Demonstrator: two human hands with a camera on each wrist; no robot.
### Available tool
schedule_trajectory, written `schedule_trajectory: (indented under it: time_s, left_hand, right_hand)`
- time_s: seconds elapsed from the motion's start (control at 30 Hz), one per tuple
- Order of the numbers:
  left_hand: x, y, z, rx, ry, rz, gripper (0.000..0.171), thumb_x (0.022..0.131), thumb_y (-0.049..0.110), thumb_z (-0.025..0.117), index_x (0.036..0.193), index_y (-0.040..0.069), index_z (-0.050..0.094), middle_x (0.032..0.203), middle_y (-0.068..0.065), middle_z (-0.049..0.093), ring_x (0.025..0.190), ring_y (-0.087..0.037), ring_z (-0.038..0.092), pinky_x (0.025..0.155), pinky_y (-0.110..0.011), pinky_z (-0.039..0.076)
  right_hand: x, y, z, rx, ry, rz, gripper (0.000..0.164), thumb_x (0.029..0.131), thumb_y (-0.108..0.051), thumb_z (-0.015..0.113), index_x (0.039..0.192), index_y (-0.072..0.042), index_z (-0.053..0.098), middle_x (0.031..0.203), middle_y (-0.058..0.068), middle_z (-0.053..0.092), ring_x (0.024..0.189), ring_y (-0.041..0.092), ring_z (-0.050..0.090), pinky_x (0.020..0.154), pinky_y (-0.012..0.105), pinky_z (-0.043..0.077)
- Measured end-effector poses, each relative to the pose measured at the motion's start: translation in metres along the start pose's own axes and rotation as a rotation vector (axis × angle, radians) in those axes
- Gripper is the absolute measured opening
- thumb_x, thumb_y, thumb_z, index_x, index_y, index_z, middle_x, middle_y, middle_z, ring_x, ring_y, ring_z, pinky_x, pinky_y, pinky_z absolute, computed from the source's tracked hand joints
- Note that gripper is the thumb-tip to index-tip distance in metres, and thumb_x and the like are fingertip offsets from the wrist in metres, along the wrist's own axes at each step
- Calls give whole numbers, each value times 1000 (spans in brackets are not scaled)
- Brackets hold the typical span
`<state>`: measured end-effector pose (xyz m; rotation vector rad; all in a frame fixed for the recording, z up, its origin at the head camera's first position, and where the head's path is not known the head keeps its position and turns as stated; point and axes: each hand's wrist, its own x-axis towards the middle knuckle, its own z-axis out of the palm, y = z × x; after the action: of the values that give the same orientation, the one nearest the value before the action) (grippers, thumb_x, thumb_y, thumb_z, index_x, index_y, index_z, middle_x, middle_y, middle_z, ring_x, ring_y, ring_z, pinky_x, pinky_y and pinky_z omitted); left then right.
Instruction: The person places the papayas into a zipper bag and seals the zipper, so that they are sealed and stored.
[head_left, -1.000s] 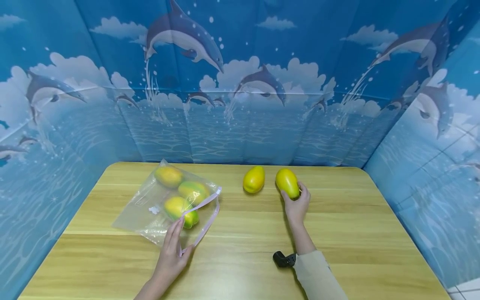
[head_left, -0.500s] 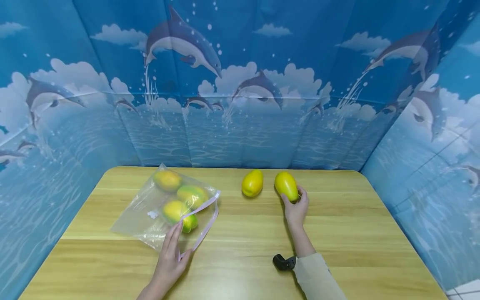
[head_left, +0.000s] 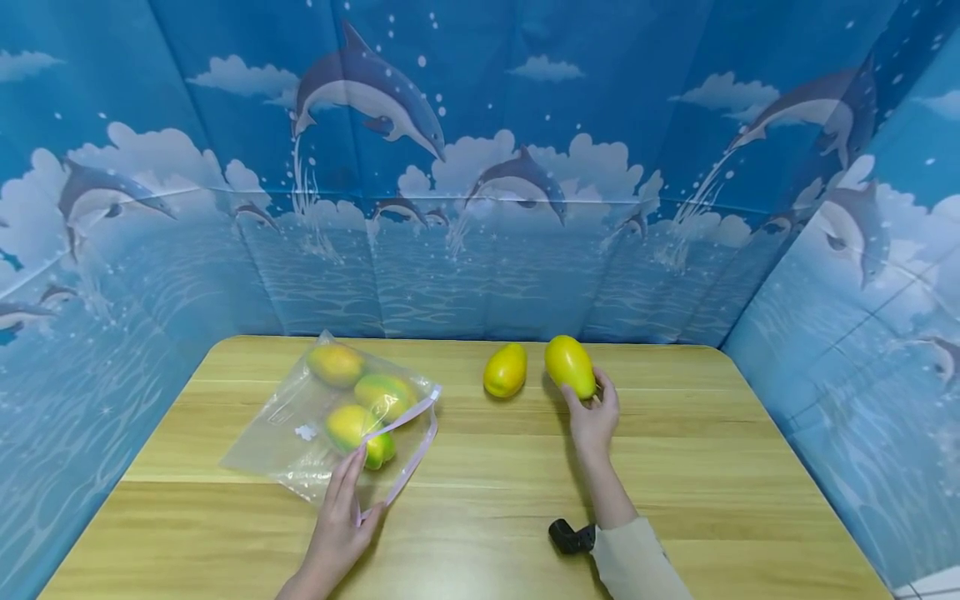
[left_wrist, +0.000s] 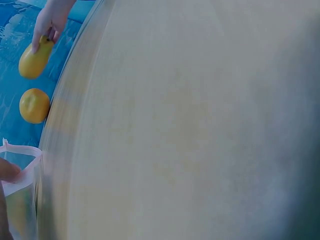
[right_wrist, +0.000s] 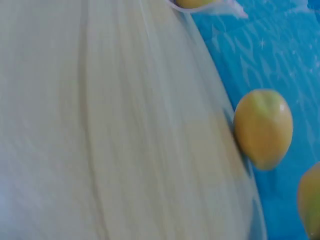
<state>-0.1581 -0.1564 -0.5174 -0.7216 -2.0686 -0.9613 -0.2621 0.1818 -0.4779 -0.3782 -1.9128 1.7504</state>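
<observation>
Near the back of the wooden table, my right hand (head_left: 596,421) grips a yellow mango (head_left: 568,367) by its near end. The mango is a little above the tabletop, with a shadow to its lower left. A second yellow mango (head_left: 506,371) stays just left of it; both also show in the left wrist view. On the left lies a clear plastic bag (head_left: 281,433) with a pale pink rim, holding three yellow-green mangoes (head_left: 385,395). My left hand (head_left: 341,517) holds the bag at its mouth, fingers on the upper rim and thumb by the lower rim, which stand apart.
The wooden table (head_left: 480,525) ends at the back against a blue dolphin-print curtain (head_left: 480,250), which also runs along both sides. A black device (head_left: 572,537) sits at my right wrist by the sleeve.
My right hand has raised the mango slightly off the table and tilted it. The left hand keeps its hold on the bag. The head view has shifted slightly.
</observation>
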Motion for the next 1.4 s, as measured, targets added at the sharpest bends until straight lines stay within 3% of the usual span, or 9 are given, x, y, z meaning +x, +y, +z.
schedule_trajectory:
  time_s: [0.2, 0.33, 0.83, 1.17, 1.4]
  left_hand:
    - [0, -1, 1, 11, 1, 5, 73, 64, 8, 58, 128, -19, 35, 128, -30, 40, 133, -14, 27, 113, -23, 21]
    - [0, -1, 1, 7, 1, 2, 74, 64, 8, 59, 128, -18, 35, 128, -29, 40, 132, -15, 28, 113, -23, 21]
    - [0, -1, 0, 11, -2, -4, 74, 64, 9, 58, 129, -17, 35, 128, -29, 40, 132, -13, 28, 113, -23, 22]
    - [0, -1, 0, 15, -8, -13, 73, 65, 9, 58, 129, -17, 35, 130, -29, 40, 133, -14, 27, 113, -23, 21]
    - [1, -1, 0, 6, -6, -8, 72, 65, 8, 58, 129, -17, 35, 130, -29, 39, 133, -15, 27, 113, -24, 21]
  right_hand:
    - [-16, -14, 5, 18, -73, -34, 57, 79, -12, 70, 129, -1, 44, 126, 13, 45, 113, 24, 42, 101, 40, 41]
    - [-30, -20, 11, 29, -168, -62, 58, 78, -11, 71, 128, 0, 45, 126, 14, 46, 113, 25, 43, 101, 40, 41]
    - [-81, -24, 30, -1, -526, -13, 58, 75, -9, 73, 126, -4, 47, 127, 11, 47, 115, 27, 45, 101, 39, 43]
    - [-108, -24, 39, -65, -705, -6, 56, 77, -16, 73, 125, -4, 49, 126, 12, 50, 116, 31, 46, 99, 49, 42]
    - [-122, -26, 45, -42, -823, 0, 56, 76, -10, 72, 125, -1, 48, 128, 15, 48, 116, 32, 45, 99, 46, 44]
